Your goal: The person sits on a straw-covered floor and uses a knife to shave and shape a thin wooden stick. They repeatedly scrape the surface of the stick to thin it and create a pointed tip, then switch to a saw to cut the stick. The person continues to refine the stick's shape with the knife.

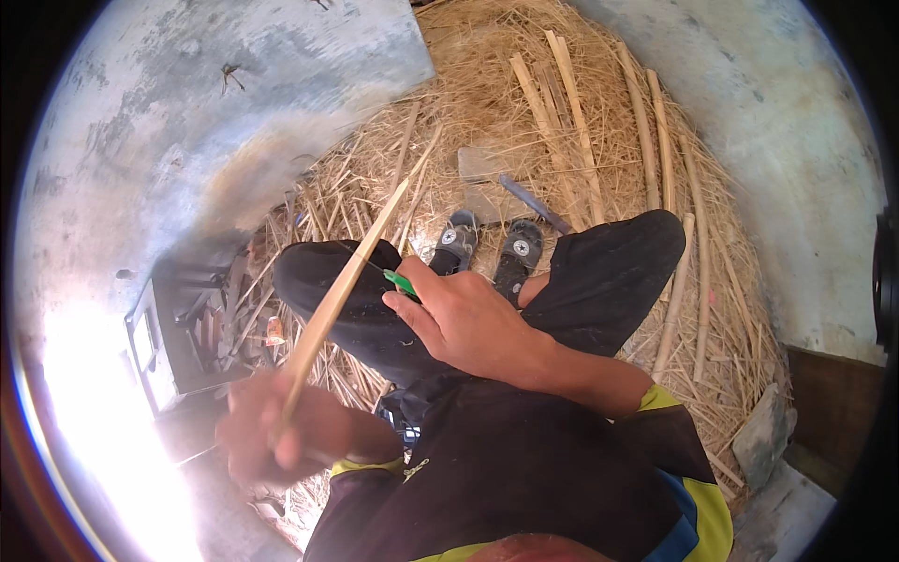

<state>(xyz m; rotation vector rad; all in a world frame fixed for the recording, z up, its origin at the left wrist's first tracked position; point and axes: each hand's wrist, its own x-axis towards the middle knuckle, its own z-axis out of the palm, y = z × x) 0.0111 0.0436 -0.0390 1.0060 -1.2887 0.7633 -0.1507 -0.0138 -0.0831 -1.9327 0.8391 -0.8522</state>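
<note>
Shaving down a long bamboo strip [342, 281] is what's going on, from the looks of it. The strip runs diagonally from the left hand [272, 440], low in the frame and motion-blurred but wrapped shut around its near end, up across the left knee [323, 272] toward the straw. The right hand [464, 323] is closed around a green-handled tool [401, 283], probably a small knife, with its tip right at the strip over that knee; I can't make out the blade itself. So both hands are clamped, one on the stock, one on the tool, and they sit well apart. If I were doing this cut I'd keep the strip braced on the knee, hold the blade at a shallow angle, and let the left hand do the pulling so the shaving stays thin and even. Keep fingers clear of the edge too. Around that: sandalled feet [487, 248], a flat stone with a dark blade-like tool [534, 204] on it, more bamboo lengths [581, 131] lying on the straw-covered ground [487, 84], and a dark open box [178, 337] of odds and ends just to the left.
</note>
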